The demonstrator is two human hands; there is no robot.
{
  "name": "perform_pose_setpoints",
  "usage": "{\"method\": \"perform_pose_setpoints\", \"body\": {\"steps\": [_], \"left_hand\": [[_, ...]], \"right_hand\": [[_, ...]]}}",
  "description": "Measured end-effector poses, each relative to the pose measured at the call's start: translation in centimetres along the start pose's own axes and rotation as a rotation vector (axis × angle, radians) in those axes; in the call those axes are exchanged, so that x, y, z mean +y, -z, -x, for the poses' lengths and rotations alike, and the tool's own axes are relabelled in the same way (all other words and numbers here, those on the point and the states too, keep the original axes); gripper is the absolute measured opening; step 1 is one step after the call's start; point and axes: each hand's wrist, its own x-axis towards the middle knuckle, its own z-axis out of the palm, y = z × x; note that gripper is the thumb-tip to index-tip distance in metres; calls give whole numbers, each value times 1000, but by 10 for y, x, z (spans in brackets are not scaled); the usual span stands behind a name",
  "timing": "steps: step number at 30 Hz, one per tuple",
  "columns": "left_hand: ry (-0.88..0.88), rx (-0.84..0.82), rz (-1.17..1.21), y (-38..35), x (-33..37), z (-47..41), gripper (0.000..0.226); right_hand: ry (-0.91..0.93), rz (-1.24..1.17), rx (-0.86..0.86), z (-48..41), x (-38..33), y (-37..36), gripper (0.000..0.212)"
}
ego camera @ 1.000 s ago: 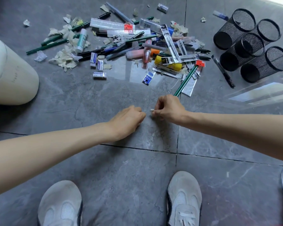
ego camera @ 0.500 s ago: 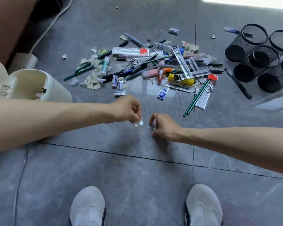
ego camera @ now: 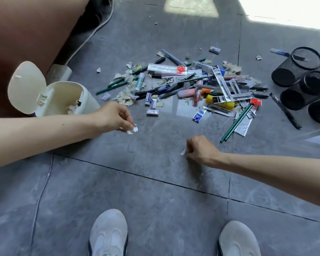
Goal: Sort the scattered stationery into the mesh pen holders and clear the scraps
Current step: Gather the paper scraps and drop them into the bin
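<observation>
Head view: the left hand (ego camera: 115, 117) pinches white paper scraps (ego camera: 134, 129) in closed fingers, held above the floor (ego camera: 155, 200) just right of the open cream bin (ego camera: 63, 97) at 9 o'clock. The right hand (ego camera: 201, 150) is curled low on the floor, fingers closed on another scrap (ego camera: 182, 152). The stationery pile (ego camera: 201, 85) lies at 12 o'clock, the mesh pen holders (ego camera: 303, 80) on their sides at 2 o'clock. Best to carry each pinch fully over the bin mouth before releasing, since light scraps could drift.
</observation>
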Motion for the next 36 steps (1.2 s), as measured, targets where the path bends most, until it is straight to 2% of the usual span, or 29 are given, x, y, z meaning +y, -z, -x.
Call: {"method": "perform_pose_setpoints", "body": {"steps": [4, 8, 10, 16, 19, 25, 28, 32, 36], "left_hand": [[33, -39, -6, -18, -2, 0, 18], [30, -98, 2, -32, 0, -4, 16], [27, -126, -13, -36, 0, -7, 15], [18, -145, -57, -39, -1, -14, 16], [16, -153, -59, -36, -2, -15, 15], [9, -144, -60, -30, -6, -11, 15], [5, -111, -54, -24, -8, -6, 17], [-10, -22, -34, -9, -12, 2, 19], [-52, 246, -37, 24, -20, 15, 24]], "right_hand": [[96, -13, -12, 7, 4, 6, 5], [111, -54, -48, 5, 6, 0, 28], [82, -82, -46, -1, 5, -3, 32], [28, -47, -16, -13, 4, -9, 16], [29, -15, -37, -15, 2, -10, 15], [45, 53, -181, -20, -7, 1, 8], [57, 60, -246, -24, -10, 9, 3], [38, -54, -206, -31, -26, 26, 15], [106, -297, -113, -52, -85, 50, 18]]}}
